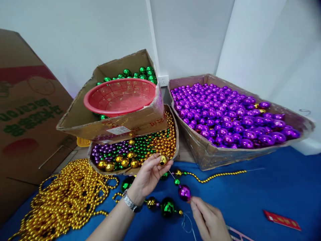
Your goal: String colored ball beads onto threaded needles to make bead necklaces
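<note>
My left hand [147,175] pinches a shiny gold ball bead [163,160] between thumb and fingers, just in front of the small-bead box. From it a thin thread slants down through a small green bead [177,181] to a purple ball bead [185,193]. Right below that purple bead, my right hand [210,219] is closed on the beaded string; its fingertips hide the exact spot they grip. Under my hands, a strung garland with a big green ball bead [168,207] and a gold ball bead [151,202] lies on the blue cloth [250,194].
A heap of gold bead chains [65,197] covers the left. Behind are a box of small mixed beads [140,147], a carton [130,127] bearing a red basket [120,110], and a box of purple balls [225,115]. A red packet [282,220] lies at right.
</note>
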